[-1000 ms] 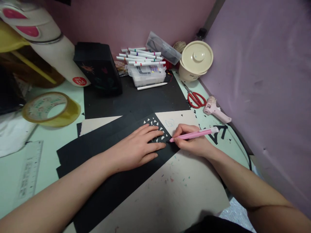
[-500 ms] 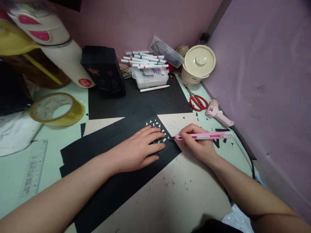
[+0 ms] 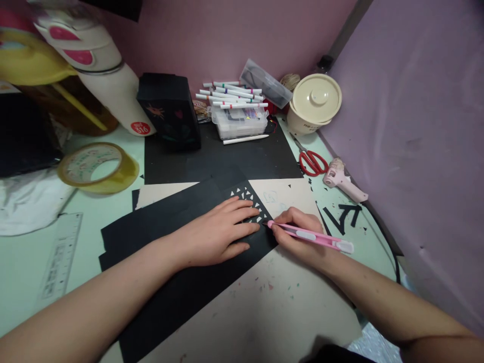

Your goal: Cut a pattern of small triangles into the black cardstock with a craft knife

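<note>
Black paper (image 3: pixel 166 297) lies slantwise over a pale board (image 3: pixel 264 312). Near its right end are several small triangular cut-outs (image 3: pixel 246 193) through which the pale board shows. My left hand (image 3: pixel 215 234) rests flat on the paper, fingers spread beside the cut-outs. In my right hand (image 3: pixel 298 237) is a pink utility knife (image 3: pixel 317 238), pinched near its front end. Its tip is at the paper just right of my left fingertips; whether the blade is in the paper I cannot tell.
Behind are a black box (image 3: pixel 170 111), markers (image 3: pixel 234 93) on a clear case (image 3: pixel 242 123), and a lidded cream pot (image 3: pixel 315 103). Red-handled scissors (image 3: pixel 313 162), a pink glue gun (image 3: pixel 344 181) and black scraps (image 3: pixel 342 217) lie right. Left are tape (image 3: pixel 126 169) and a ruler (image 3: pixel 62 257).
My right hand has brought the knife's tip left and slightly down onto the paper, and the knife's rear end has swung lower. My left hand stays on the paper. The whole view has shifted slightly.
</note>
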